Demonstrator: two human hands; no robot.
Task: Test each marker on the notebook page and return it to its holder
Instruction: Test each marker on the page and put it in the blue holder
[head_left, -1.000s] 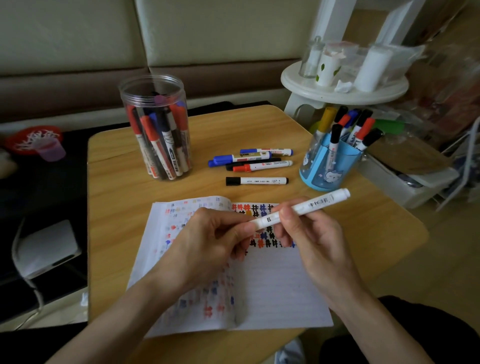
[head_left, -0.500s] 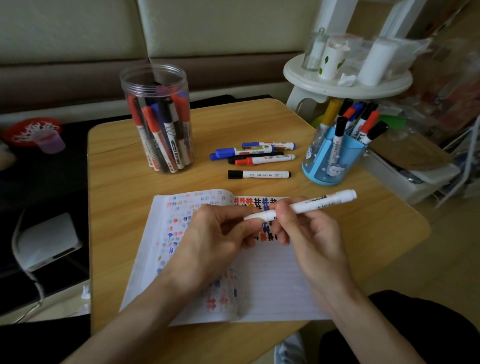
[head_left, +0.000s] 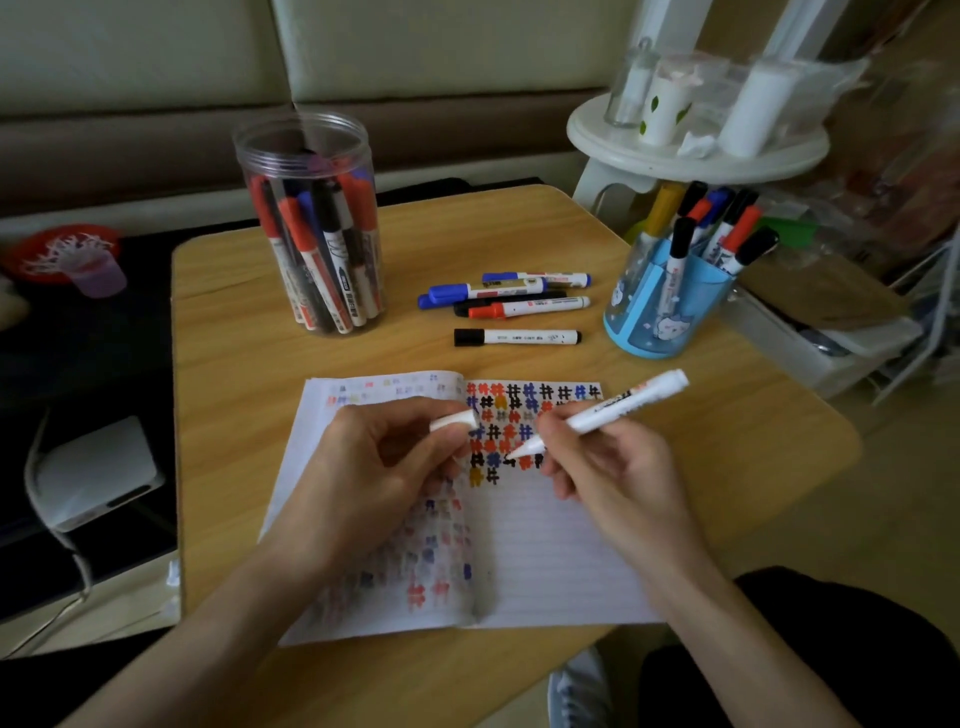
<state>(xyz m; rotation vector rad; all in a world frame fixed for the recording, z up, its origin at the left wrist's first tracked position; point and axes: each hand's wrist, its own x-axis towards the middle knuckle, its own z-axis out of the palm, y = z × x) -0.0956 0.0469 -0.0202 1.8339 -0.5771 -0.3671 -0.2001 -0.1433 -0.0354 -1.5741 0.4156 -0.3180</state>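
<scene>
- A smooth white cylindrical marker (head_left: 618, 410) is gripped in the curled fingers of the right hand (head_left: 618, 478), with its tip touching the right page of the notebook (head_left: 561, 561).
- Its white plastic cap (head_left: 453, 420) is pinched between thumb and fingers of the left hand (head_left: 374, 467), over the left page.
- The lined paper notebook lies open on the near part of a wood-grain table (head_left: 234, 364); rows of coloured "#" marks are drawn along its far edge.
- Dark print on the marker's barrel cannot be read.
- A clear round plastic jar (head_left: 306, 156) of markers stands far left and a blue holder (head_left: 644, 332) far right, with loose markers (head_left: 519, 338) between them.
</scene>
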